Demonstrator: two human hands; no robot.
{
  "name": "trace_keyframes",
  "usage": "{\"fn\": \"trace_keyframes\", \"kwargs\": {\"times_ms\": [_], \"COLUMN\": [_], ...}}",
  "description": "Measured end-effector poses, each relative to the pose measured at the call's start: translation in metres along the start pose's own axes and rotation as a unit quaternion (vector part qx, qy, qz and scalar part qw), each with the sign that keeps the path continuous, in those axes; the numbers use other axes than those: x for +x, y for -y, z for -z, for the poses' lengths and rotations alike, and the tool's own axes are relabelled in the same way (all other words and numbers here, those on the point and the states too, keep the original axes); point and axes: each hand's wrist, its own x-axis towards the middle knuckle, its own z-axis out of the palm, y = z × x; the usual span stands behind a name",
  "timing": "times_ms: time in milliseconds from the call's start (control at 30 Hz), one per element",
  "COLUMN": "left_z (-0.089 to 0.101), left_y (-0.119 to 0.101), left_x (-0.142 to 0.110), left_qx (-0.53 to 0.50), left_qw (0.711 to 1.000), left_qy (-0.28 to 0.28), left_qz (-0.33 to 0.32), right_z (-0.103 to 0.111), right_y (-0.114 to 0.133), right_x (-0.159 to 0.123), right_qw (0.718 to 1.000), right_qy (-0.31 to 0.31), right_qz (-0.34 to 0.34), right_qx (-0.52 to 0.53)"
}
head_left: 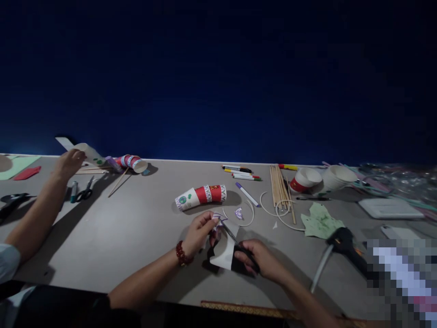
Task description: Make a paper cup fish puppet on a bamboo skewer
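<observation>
My left hand (201,230), with a beaded bracelet at the wrist, pinches a piece of white paper (225,250) marked with purple lines. In my right hand (259,259) is a pair of scissors (233,237) with dark handles, its blades at the paper's drawn edge near my left fingertips. Just beyond my hands lies a row of joined paper cups (201,197) in white and red with drawn zigzags. A small cut-out with purple lines (238,212) rests on the table to the right of the cups.
Markers (241,173), wooden sticks (278,187), paper cups (336,178), crumpled green paper (321,222) and a black glue gun (348,246) lie to the right. At left, a co-worker's hand (70,161) touches a white cup (89,155), near another pair of scissors (85,191).
</observation>
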Motion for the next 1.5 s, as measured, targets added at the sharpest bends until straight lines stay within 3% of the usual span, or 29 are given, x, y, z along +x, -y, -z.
{"fn": "trace_keyframes", "kwargs": {"times_ms": [300, 767, 1000, 1167, 1500], "left_z": [-0.003, -0.002, -0.001, -0.002, -0.003], "left_y": [-0.005, 0.0, 0.001, -0.002, -0.001], "left_x": [-0.001, -0.002, -0.003, -0.003, -0.004], "left_qx": [0.007, -0.01, -0.022, -0.046, -0.036], "left_qw": [1.0, 1.0, 1.0, 0.998, 0.999], "left_qy": [-0.004, -0.004, 0.0, -0.03, -0.012], "left_qz": [-0.004, -0.011, -0.008, -0.019, -0.007], "right_z": [0.003, -0.006, -0.005, -0.004, -0.005], "right_y": [0.003, 0.003, 0.013, 0.012, 0.004], "right_x": [0.002, 0.004, 0.002, -0.001, 0.004], "right_qw": [0.999, 0.999, 0.999, 0.997, 0.996], "right_qy": [-0.009, -0.041, -0.017, 0.033, 0.025], "right_qz": [-0.018, -0.026, -0.048, -0.036, -0.036], "right_qx": [-0.041, 0.001, 0.018, 0.052, 0.08]}}
